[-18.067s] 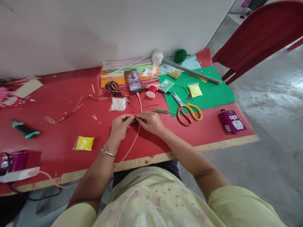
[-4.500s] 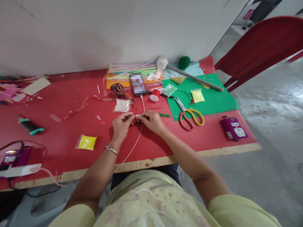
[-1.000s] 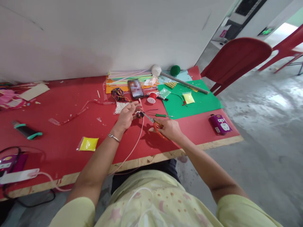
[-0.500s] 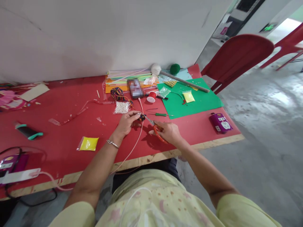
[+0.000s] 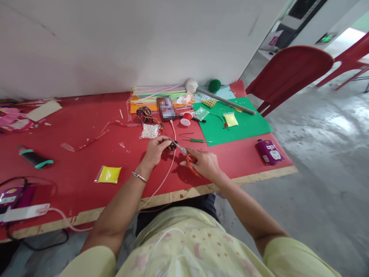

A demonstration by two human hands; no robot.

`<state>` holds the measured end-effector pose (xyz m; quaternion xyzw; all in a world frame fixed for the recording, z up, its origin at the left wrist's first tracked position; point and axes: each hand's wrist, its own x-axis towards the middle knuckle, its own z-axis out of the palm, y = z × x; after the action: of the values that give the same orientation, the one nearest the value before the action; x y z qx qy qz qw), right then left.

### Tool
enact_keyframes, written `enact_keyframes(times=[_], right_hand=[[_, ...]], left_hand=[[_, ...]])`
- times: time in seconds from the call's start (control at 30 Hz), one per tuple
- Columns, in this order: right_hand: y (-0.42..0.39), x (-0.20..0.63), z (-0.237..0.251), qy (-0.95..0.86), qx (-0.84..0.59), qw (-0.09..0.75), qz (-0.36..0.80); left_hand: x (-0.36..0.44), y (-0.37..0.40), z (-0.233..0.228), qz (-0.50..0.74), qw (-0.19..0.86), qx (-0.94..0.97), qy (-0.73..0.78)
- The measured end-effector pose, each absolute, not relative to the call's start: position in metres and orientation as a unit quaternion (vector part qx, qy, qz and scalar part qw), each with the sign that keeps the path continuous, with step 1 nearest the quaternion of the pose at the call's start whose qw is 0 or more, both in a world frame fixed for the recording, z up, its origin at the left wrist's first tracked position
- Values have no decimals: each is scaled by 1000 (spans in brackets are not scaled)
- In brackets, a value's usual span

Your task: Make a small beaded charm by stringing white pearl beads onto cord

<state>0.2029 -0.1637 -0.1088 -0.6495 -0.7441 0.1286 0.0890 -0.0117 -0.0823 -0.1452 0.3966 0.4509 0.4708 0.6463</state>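
Fingertips together, my left hand [image 5: 155, 151] pinches at a small dark, multicoloured bundle [image 5: 172, 146] that looks like wound yarn. Part of the bundle is hidden by the fingers and blades. My right hand [image 5: 204, 163] grips a pair of scissors [image 5: 190, 164] by the orange handles. Their metal blades point left across the bundle, close to my left fingertips. Just beyond the hands lie a bag of white beads [image 5: 150, 131], a ball of multicoloured yarn [image 5: 144, 114] and a green-handled tool with a thin metal shaft [image 5: 197, 141].
A pink cable [image 5: 164, 177] runs under the hands from a phone [image 5: 166, 108]. A red spool [image 5: 186, 119] and a green sheet [image 5: 242, 123] lie beyond. Yellow packet [image 5: 109, 174] and cutter [image 5: 36, 159] are left, a purple box [image 5: 268, 151] right. A red chair [image 5: 291, 77] stands beside the table.
The scissor blades have shifted slightly toward my left fingertips and now lie across the dark bundle. Both hands keep their holds. The whole view has moved a little.
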Motion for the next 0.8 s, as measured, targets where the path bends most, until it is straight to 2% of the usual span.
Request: enact_keyframes(times=[0.23, 0.63, 0.8], right_hand=[[-164, 207, -103, -748, -645, 68, 139], [-173, 257, -112, -797, -591, 64, 108], [-173, 288, -106, -824, -547, 67, 131]], left_hand=[[-19, -82, -146, 452, 681, 393, 422], [-23, -85, -145, 519, 641, 396, 404], [-21, -88, -145, 504, 657, 358, 431]])
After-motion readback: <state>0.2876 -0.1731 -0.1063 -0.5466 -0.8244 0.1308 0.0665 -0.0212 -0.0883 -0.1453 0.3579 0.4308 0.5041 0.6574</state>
